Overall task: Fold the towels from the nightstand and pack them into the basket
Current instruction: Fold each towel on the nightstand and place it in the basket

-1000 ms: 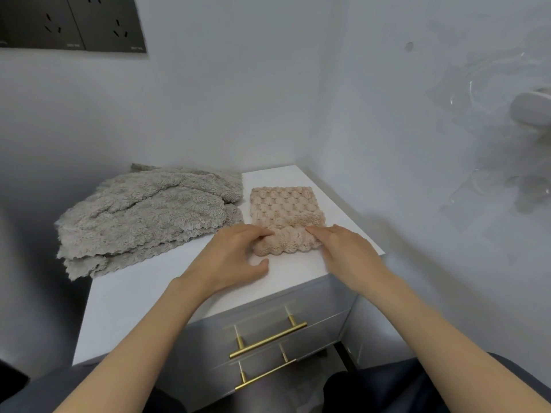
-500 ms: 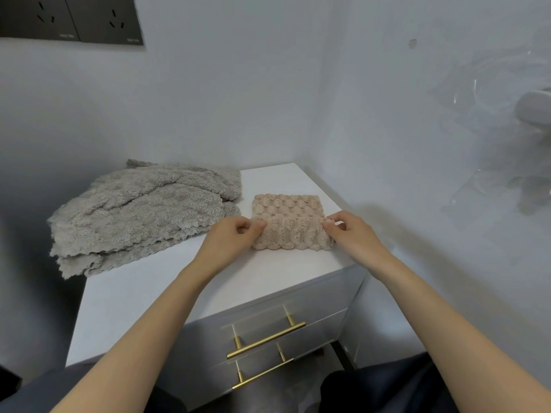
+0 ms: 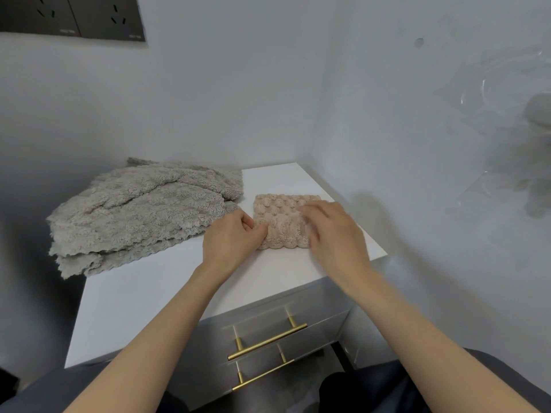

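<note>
Nearly folded, the beige towel (image 3: 283, 234) sits on the nightstand (image 3: 167, 281). Left grip (image 3: 231, 239) pinches its edge; right grip (image 3: 334, 231) lies released, flat on top. Next, likely: the unseen basket.

Grey walls (image 3: 226, 93), dark socket panel (image 3: 71, 17), white nightstand (image 3: 134, 299), brass drawer handles (image 3: 267, 341)

Dark socket panel (image 3: 71, 16) upper left — clear plastic holder (image 3: 501, 129) right
</note>
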A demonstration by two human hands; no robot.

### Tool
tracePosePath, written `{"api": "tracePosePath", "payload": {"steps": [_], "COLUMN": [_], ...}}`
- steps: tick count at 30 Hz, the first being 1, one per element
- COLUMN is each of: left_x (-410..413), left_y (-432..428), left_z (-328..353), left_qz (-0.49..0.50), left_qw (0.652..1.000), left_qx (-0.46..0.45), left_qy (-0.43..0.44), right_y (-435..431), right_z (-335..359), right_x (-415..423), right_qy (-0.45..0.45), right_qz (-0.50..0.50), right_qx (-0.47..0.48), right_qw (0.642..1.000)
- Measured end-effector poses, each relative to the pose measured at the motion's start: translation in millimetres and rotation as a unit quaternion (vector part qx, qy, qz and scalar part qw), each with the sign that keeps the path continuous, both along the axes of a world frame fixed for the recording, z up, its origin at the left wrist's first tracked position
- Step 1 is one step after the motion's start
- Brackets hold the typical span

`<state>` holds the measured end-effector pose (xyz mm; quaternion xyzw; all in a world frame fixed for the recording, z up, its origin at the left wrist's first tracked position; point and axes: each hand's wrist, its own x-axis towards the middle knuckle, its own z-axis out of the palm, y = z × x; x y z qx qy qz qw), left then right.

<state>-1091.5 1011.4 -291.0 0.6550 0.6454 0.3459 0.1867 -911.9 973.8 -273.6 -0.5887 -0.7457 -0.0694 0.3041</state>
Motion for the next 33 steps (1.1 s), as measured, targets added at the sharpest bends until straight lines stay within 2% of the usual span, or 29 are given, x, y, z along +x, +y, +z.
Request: {"api": "tracePosePath", "payload": {"steps": [2,5,14,17,20,22,25,29,33], "left_x": [0,0,0,0,0,-1,-7,-19,-17], "left_y": [0,1,0,-2,-5,-8,-11,-12,-14], "left_z": [0,0,2,0,0,1,5,11,13], "left_qz": [0.004,0.005,0.003,-0.014,-0.089,-0.144,-0.184,-0.232,-0.207], "left_qw": [1.0,1.0,1.0,0.997,0.982,0.968,0.961,0.951,0.96], "left_qx": [-0.003,-0.008,-0.003,0.068,0.162,0.19,0.168,0.061,0.066], "left_qy": [0.004,-0.001,0.027,0.025,0.045,0.083,0.123,0.196,0.177], "right_y": [-5,-7,-6,-8,-7,-5,-1,3,7], "right_z": [-6,-15,-21,-17,-13,-12,-10,-10,-12], "right_x": [-12,-22,-7,6,16,22,33,40,41], "right_qy": [-0.038,-0.106,-0.119,-0.118,-0.126,-0.139,-0.129,-0.117,-0.049], "right_qz": [0.06,0.087,0.026,-0.005,-0.018,-0.006,0.019,0.041,0.07], "right_qx": [-0.007,-0.071,-0.126,-0.13,-0.14,-0.143,-0.157,-0.163,-0.151], "right_qw": [0.997,0.988,0.984,0.984,0.982,0.98,0.979,0.979,0.985]}}
